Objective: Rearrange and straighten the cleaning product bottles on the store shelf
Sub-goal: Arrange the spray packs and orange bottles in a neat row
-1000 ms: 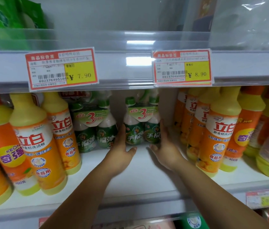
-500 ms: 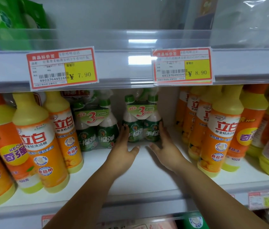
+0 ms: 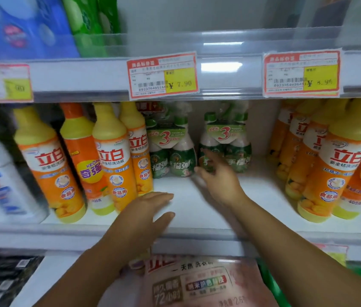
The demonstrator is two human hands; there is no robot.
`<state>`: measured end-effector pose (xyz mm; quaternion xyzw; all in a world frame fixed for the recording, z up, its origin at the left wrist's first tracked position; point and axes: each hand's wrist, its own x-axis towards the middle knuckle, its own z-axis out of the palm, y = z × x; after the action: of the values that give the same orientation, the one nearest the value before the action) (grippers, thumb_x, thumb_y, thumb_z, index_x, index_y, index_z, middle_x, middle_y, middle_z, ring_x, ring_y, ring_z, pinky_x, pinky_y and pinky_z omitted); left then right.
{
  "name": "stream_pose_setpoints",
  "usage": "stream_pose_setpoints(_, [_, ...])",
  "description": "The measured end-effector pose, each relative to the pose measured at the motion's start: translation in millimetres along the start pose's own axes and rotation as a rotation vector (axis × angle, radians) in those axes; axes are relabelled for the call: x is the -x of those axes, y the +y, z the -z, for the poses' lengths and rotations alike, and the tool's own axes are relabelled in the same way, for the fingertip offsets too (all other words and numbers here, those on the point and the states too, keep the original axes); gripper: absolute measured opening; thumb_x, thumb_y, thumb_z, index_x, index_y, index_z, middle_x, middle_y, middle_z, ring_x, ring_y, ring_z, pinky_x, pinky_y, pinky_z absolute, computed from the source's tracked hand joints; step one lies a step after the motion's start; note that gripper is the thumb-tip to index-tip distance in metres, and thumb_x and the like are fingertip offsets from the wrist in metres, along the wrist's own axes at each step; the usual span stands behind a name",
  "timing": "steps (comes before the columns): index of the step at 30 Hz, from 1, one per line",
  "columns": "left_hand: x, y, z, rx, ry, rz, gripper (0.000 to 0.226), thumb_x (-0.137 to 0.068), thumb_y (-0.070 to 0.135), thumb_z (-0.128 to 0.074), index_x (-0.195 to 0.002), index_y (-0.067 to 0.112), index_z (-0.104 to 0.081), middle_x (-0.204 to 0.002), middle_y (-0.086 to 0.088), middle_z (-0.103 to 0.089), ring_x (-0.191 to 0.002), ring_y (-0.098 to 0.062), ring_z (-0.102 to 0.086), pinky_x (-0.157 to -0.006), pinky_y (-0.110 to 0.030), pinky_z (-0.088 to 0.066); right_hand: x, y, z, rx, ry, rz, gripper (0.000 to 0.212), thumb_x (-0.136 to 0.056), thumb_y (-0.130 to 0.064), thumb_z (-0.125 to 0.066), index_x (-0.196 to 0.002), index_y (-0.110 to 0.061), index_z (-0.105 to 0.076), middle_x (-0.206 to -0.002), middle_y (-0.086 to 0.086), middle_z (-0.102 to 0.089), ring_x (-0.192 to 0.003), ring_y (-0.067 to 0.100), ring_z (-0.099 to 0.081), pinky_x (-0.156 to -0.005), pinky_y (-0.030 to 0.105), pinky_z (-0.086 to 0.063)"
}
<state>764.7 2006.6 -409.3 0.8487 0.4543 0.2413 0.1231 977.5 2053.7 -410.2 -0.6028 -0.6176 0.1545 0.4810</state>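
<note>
The right hand [image 3: 218, 177] is reaching to the far middle of the shelf [image 3: 197, 220], fingers loosely straight and gripping nothing, at the front of the right green pack [image 3: 230, 149]; blur is hiding whether they are touching it. The left hand [image 3: 150, 209] is hovering flat and spread over the near shelf, just right of the left orange bottles [image 3: 113, 165]. The 2 packs are standing upright, the left green pack [image 3: 170, 151] apart from its twin, so closing that gap and pulling both forward is looking unfinished.

Left pack [image 3: 171, 156] and right pack [image 3: 230, 142] stand at the shelf [image 3: 199, 207] back, between left bottles [image 3: 110, 160] and right bottles [image 3: 334, 171].
</note>
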Motion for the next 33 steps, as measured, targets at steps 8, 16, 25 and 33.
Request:
stream_pose_setpoints(8, [40.5,-31.2,7.9,-0.108,-0.012,0.060,0.051,-0.083,0.049,-0.044,-0.131,0.033,-0.050,-0.134,0.015,-0.050,-0.123,-0.007,-0.041,-0.094,-0.011,-0.022,-37.4,-13.2,-52.6,0.303,0.109,-0.054,0.087,-0.075,-0.042,-0.074,-0.145,-0.015,-0.030,-0.144,0.013,-0.038,-0.129,0.035,-0.036,-0.102,0.042,-0.037])
stream_pose_setpoints(16, [33.1,-38.2,9.5,-0.051,-0.014,0.092,0.036,-0.083,0.042,-0.063,-0.118,0.038,-0.059,-0.115,0.022,-0.057,-0.100,0.002,-0.039,-0.085,-0.017,-0.034,-16.5,-17.2,-40.6,0.148,0.197,-0.028,0.075,-0.068,-0.027,-0.081,-0.130,-0.006,-0.044,-0.130,0.016,-0.042,-0.119,0.031,-0.040,-0.094,0.035,-0.040])
stream_pose_setpoints(25, [26.0,-32.2,14.5,-0.047,-0.054,0.124,0.040,-0.078,0.036,-0.071,-0.116,0.039,-0.060,-0.110,0.023,-0.056,-0.095,0.000,-0.047,-0.083,-0.019,-0.040,33.7,4.2,63.7,0.126,0.129,-0.129,0.066,-0.076,-0.013,-0.076,-0.134,-0.012,-0.046,-0.113,0.002,-0.043,-0.124,0.028,-0.036,-0.102,0.031,-0.029])
stream_pose_setpoints(33, [25.1,-30.5,13.2,-0.003,-0.066,0.158,0.043,-0.075,0.033,-0.074,-0.115,0.041,-0.060,-0.105,0.027,-0.054,-0.090,0.004,-0.051,-0.077,-0.015,-0.041,33.2,21.8,76.4,-0.168,0.074,-0.271,0.089,-0.063,-0.007,-0.085,-0.128,-0.032,-0.029,-0.109,-0.011,-0.055,-0.094,0.004,-0.055,-0.080,0.019,-0.044])
